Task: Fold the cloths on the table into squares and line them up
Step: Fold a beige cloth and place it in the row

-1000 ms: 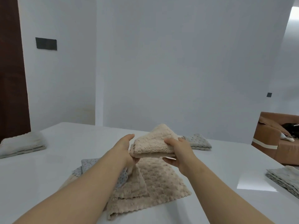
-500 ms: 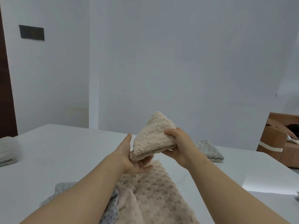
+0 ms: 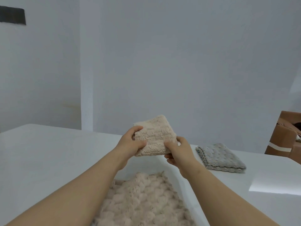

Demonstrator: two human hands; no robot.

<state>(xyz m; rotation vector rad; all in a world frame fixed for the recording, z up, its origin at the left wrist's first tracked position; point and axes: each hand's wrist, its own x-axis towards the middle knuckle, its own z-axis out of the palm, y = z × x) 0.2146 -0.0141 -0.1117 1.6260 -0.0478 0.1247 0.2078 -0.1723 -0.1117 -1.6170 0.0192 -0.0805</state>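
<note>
Folded beige cloth point(image 3: 154, 137): fluffy, folded to a near-square pad, held in the air above the white table point(image 3: 48, 152), tilted with its far corner raised. Left hand point(image 3: 132, 142): grips the pad's left edge, fingers curled over the top corner and thumb pressed on the near face. Right hand point(image 3: 176, 150): pinches the pad's lower right corner, thumb on the near face, fingers curled beneath. Unfolded beige cloth point(image 3: 141, 198): bubble-textured, lying spread on the table between the two forearms, below the held pad and apart from it. Folded grey cloth point(image 3: 220, 158): a square pad resting flat on the table, to the right of the right hand, near but not touching. Brown sofa point(image 3: 284, 136): beyond the table's far right edge. Dark wall plate point(image 3: 13, 16): upper left on the white wall.
</note>
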